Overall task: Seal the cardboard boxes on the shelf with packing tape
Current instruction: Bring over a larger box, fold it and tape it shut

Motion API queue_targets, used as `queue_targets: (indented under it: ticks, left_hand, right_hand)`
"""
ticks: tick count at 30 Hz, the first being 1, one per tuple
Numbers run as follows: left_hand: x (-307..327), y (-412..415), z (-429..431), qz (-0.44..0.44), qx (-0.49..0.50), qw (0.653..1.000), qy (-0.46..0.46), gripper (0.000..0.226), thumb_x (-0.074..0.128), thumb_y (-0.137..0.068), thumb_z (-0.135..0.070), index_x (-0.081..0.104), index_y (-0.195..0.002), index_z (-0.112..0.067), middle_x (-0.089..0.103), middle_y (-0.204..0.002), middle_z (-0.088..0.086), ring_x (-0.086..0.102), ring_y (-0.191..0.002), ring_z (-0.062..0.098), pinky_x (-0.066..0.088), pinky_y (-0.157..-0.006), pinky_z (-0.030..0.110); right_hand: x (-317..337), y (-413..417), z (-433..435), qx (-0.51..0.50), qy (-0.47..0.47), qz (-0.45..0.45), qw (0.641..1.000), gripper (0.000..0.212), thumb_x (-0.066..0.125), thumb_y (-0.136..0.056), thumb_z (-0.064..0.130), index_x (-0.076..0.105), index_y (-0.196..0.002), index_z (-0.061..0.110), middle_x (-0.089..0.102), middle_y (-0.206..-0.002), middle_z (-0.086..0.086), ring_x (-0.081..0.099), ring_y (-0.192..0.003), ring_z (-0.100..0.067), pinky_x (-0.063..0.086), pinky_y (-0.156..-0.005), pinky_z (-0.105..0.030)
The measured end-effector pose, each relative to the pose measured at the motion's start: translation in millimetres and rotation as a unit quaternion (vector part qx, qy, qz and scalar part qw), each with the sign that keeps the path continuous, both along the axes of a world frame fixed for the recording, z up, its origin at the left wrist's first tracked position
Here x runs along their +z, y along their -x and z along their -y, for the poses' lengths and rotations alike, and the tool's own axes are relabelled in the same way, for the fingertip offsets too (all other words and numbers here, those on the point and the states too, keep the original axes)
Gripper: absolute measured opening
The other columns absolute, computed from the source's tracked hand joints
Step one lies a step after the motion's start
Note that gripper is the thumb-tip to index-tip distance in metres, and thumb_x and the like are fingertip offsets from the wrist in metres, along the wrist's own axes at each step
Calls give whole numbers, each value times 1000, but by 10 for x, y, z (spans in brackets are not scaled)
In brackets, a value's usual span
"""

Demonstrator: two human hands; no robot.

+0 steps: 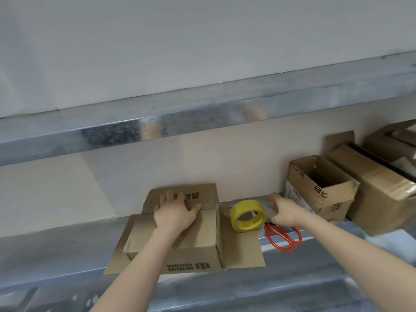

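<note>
On the shelf (67, 248), the left hand (174, 213) lies with fingers flat, pressing the cardboard box (180, 248) flaps down; the right hand (284, 211) pinches the loose end of the yellow tape roll (244, 206), which stands on the box's side flap, red scissors (290, 243) just beside.

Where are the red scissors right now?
Head view, right of centre: the red scissors lie on the shelf, beside the yellow tape roll, just below the right hand.

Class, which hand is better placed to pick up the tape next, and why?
Right hand: it is beside the yellow tape roll, while the left hand presses flat on the cardboard box flaps.
</note>
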State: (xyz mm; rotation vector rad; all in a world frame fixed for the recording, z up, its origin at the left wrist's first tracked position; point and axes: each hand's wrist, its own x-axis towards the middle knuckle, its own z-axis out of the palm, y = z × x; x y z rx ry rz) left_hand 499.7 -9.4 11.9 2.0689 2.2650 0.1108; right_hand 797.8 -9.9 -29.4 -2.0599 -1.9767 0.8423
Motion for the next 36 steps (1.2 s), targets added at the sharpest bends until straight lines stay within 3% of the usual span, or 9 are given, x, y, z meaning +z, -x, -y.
queue_targets:
  ticks: [3, 8, 14, 18, 21, 25, 28, 32, 36]
  left_hand:
    - [-23, -78, 42, 37, 1, 998, -48, 53, 47, -92, -53, 47, -132, -18, 43, -134, 9, 40, -125, 28, 44, -94, 37]
    - [-42, -379, 114, 155, -13, 979, -128, 30, 49, -96, -31, 54, -121, -14, 55, -120, 6, 59, -101, 28, 49, -74, 35]
    - [-98, -625, 198, 137, 42, 980, -139, 27, 48, -95, -32, 57, -113, -14, 57, -116, 6, 52, -109, 26, 48, -80, 36]
    - [-178, -759, 269, 88, 71, 982, -150, 27, 50, -93, -33, 60, -111, -14, 55, -119, 7, 46, -114, 27, 45, -85, 37]
    - [-199, -849, 307, 63, 90, 981, -161, 32, 48, -94, -35, 56, -118, -14, 54, -124, 7, 46, -116, 28, 40, -90, 36]
    - [-206, -935, 330, 56, 101, 979, -171, 37, 47, -94, -36, 53, -123, -14, 53, -127, 7, 45, -118, 28, 38, -92, 36]
    - [-193, -1000, 352, 82, 114, 966, -215, 33, 55, -90, -29, 56, -117, -10, 57, -118, 10, 48, -109, 31, 39, -89, 39]
    - [-237, -1312, 539, 178, 109, 922, -326, 17, 61, -84, -17, 52, -96, -10, 57, -91, 7, 53, -86, 29, 44, -75, 40]
    - [-287, -1751, 689, 323, 187, 882, -286, 16, 54, -91, -31, 43, -91, -19, 55, -85, -3, 56, -79, 23, 45, -70, 37]
  right_hand:
    - [0, -13, 43, -6, 43, 66, 997, 51, 68, -86, 25, 44, -128, 10, 59, -108, -5, 59, -83, -13, 45, -59, -17]
    - [-118, 2, 25, 57, 91, 187, 977, 22, 67, -87, 32, 57, -99, 16, 62, -89, 1, 63, -77, -13, 46, -56, -18]
    - [125, -200, -143, 90, 49, 237, 966, 32, 56, -89, 24, 61, -116, 7, 64, -111, -9, 64, -104, -25, 50, -74, -28]
    - [390, -229, -254, 92, 6, 206, 974, 19, 59, -86, 27, 61, -89, 9, 70, -96, -9, 71, -81, -24, 54, -59, -27]
    - [564, -205, -315, 78, -12, 155, 985, 21, 64, -83, 29, 55, -80, 10, 61, -72, -3, 56, -54, -14, 44, -47, -21]
    - [699, -168, -374, 69, -33, 86, 993, 27, 70, -81, 33, 56, -81, 10, 63, -83, -7, 57, -71, -21, 48, -58, -24]
    - [790, -176, -391, 73, -44, 70, 994, 19, 69, -81, 25, 55, -77, 11, 61, -78, -4, 57, -70, -18, 45, -48, -21]
    - [916, -230, -414, 91, -68, 36, 993, 42, 77, -78, 24, 52, -109, 10, 57, -98, -3, 52, -84, -16, 39, -54, -21]
    - [1067, -287, -489, 144, -107, 26, 983, 62, 86, -68, 30, 52, -116, 11, 58, -112, -6, 53, -93, -20, 47, -73, -28]
